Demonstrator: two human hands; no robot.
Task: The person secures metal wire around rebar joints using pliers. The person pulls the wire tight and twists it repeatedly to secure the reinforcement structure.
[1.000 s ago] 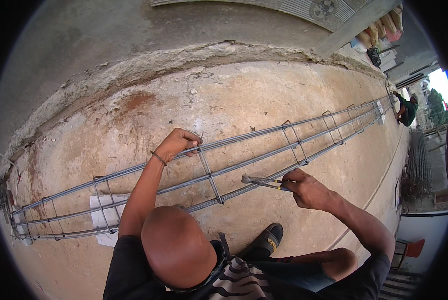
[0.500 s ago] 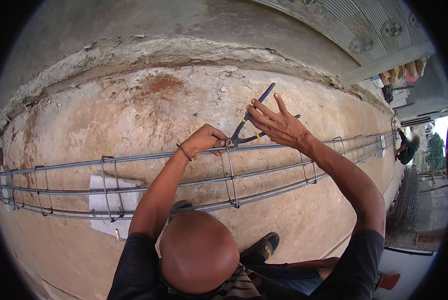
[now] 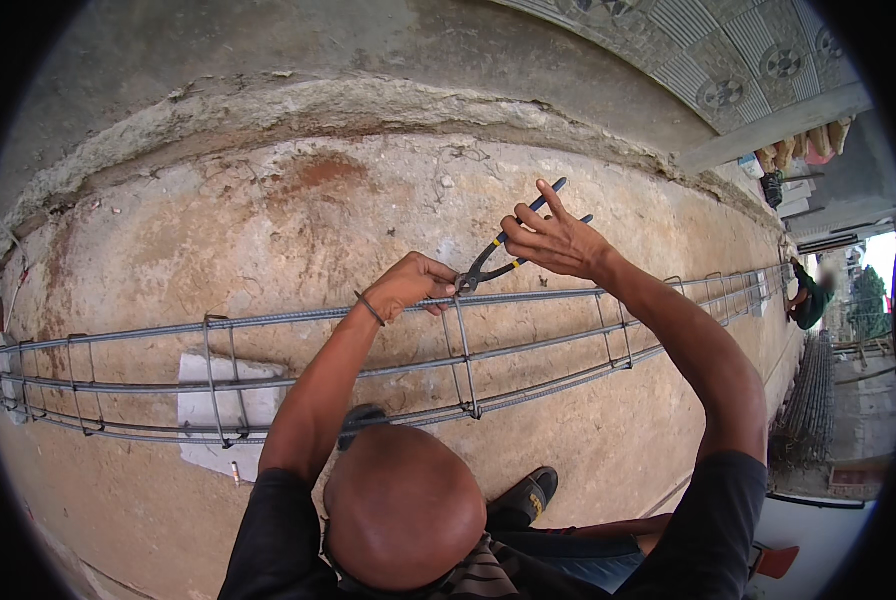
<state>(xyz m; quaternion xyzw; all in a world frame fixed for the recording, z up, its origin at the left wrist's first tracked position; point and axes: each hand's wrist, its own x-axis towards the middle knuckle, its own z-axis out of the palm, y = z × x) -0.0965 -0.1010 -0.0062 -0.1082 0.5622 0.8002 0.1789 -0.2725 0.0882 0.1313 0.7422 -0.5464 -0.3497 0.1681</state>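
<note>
A pair of pincers [image 3: 480, 268] with blue handles and yellow bands is in my right hand [image 3: 558, 243], its fingers bent around the handles. The handles are spread apart. Its jaws meet the top bar of a long rebar cage [image 3: 528, 349], where a square stirrup [image 3: 465, 350] crosses it. My left hand [image 3: 410, 284] is closed in a pinch at that same crossing, right beside the jaws. Whatever its fingertips hold is too small to make out. The cage runs from the far left to the upper right, in front of me.
A white slab [image 3: 196, 385] lies under the cage on the left. Beyond the cage, a rough broken concrete ledge [image 3: 388, 100] curves along the floor. Another person [image 3: 813, 302] crouches near the cage's right end. A bundle of bars [image 3: 808, 400] lies at the right.
The pincers' handles have come closer together, and my right hand's fingers have curled further around them. My left hand stays at the crossing.
</note>
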